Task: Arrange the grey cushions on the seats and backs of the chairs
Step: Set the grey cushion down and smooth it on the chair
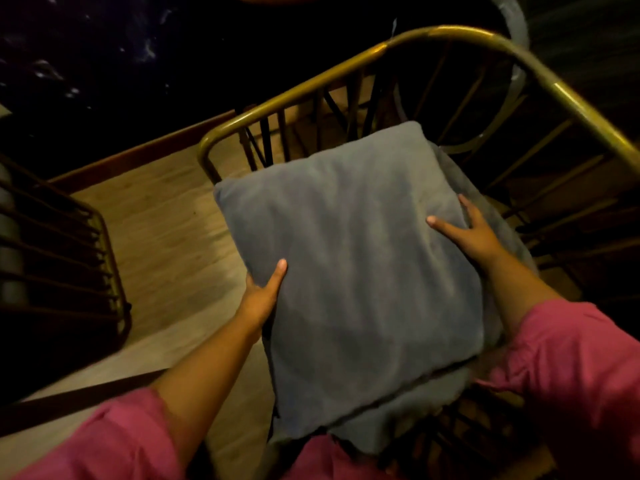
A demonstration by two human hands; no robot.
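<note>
Wood floor, dim room; my left hand and right hand clasp the cushion square over the chair, corner pointing away.

left fingers hidden under cushion

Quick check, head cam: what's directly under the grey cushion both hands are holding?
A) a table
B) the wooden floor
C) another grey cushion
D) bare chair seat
C: the top grey cushion, gripped by the left hand and the right hand, lies over a second grey cushion whose edges stick out at its right and near sides, inside the brass-framed chair.
</note>
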